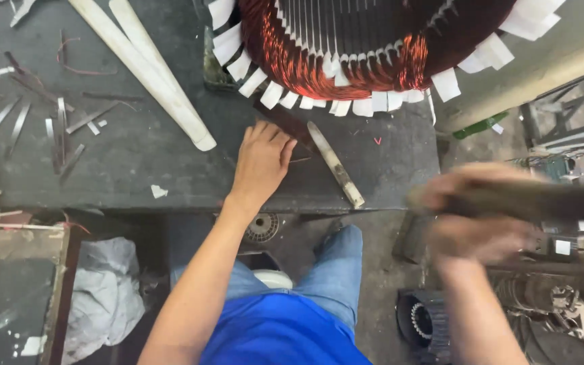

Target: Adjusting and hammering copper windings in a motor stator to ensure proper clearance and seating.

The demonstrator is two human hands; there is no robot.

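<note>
Head view: right hand (481,216) grips blurred dark bar (549,201) lying crosswise, left-right.

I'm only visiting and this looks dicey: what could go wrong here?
The right hand swings a dark tool, blurred with motion, while the left hand lies flat on the bench just under the copper winding; a stray blow might hit fingers. It might also nick the copper wire or its white paper strips.

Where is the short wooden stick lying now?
The stick lies on the dark bench, just right of the left hand, below the copper winding.
</note>
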